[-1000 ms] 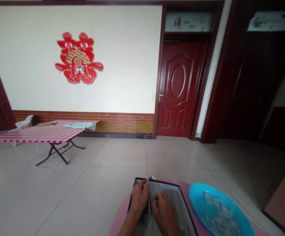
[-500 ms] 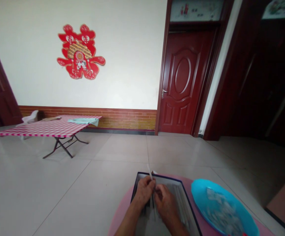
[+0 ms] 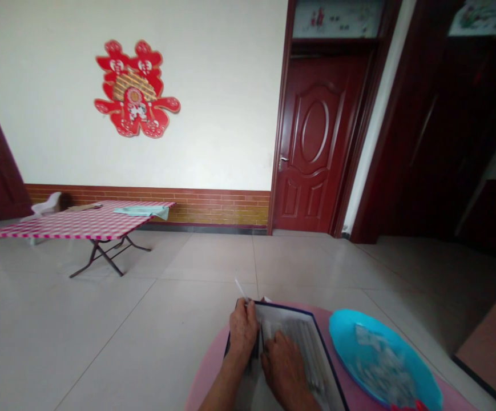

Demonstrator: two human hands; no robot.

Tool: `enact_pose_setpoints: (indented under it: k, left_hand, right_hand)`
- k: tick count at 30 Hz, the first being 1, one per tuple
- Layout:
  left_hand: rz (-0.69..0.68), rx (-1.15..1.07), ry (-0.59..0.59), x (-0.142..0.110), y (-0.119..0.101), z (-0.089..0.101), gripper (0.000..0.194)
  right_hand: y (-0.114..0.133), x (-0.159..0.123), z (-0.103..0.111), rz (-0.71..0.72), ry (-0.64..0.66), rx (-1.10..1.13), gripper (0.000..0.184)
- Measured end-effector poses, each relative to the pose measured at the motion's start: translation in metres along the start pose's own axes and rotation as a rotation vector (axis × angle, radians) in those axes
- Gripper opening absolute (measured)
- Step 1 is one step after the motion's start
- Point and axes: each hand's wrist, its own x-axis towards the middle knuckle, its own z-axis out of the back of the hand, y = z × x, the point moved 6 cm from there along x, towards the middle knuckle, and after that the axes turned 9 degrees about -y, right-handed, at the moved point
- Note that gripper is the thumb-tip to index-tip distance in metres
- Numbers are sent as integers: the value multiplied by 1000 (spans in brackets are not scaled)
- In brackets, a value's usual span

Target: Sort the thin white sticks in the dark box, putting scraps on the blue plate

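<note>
One thin white strip [image 3: 241,287] is held in the left hand [image 3: 243,328], its free end pointed up and outward past the far left corner of the shallow dark-rimmed tray [image 3: 290,308]. By appearance, a step of handling single strips is in hand: one is kept gripped while the tray's contents are felt over by the right hand [image 3: 286,362]. From the next move, a light fingertip pinch would seem to be called for, since the long clear strips [image 3: 311,354] are laid close together along the tray's right edge.

The left fingers are closed round the strip, with the back of the hand turned up. The right fingers are curled downward over the tray's middle; whether anything is grasped by them cannot be told. Both forearms are extended from the near side, slightly converging.

The tray is carried on a pink tabletop [image 3: 207,365]. Toward the tabletop's right edge a blue basin [image 3: 337,324] is set, in which small clear pieces [image 3: 384,365] are heaped.
</note>
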Motion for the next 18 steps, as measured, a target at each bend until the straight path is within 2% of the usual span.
enact_pose_setpoints:
  k: [9, 15, 18]
  left_hand:
    - [-6, -27, -13, 1, 3, -2, 27]
    - [-16, 9, 2, -1, -4, 0, 25]
    - [-48, 25, 9, -3, -8, 1, 23]
  right_hand:
    - [3, -6, -13, -54, 34, -109, 29]
    - [1, -2, -20, -93, 71, -113, 44]
    - [1, -1, -21, -117, 68, -94, 44]
